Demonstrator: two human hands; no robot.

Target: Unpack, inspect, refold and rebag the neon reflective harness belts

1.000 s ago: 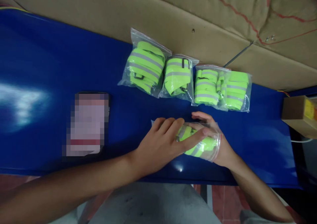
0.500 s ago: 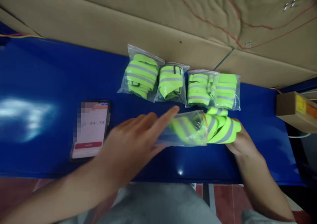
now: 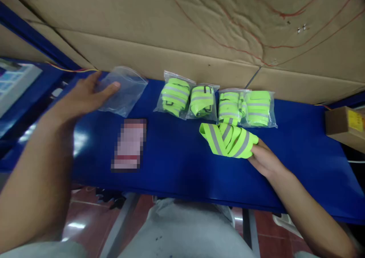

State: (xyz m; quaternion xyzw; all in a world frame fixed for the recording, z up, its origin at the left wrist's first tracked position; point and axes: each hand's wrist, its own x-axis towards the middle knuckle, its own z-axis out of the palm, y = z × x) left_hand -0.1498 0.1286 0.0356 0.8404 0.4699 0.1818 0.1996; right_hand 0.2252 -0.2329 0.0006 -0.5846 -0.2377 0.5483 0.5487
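The right hand (image 3: 264,158) grasps the loosely coiled strap (image 3: 229,140) above the blue table (image 3: 168,163); the left hand (image 3: 81,97), fingers spread, appears released at the clear bag (image 3: 125,92); bag set-aside seems underway; the next move calls for supporting loose coils.

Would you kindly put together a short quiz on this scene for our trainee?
1. True or false: The yellow-green strap bundle in the right hand is inside a plastic bag.

2. Multiple choice: Which of these is the left hand nearest to?
A) the cardboard box
B) the clear bag
C) the yellow-green strap bundle

3. Fill in the blank: The bagged straps stand in a row on a ____ tabletop.

Key:
1. False; it is out in the open, with no bag around it.
2. B
3. blue
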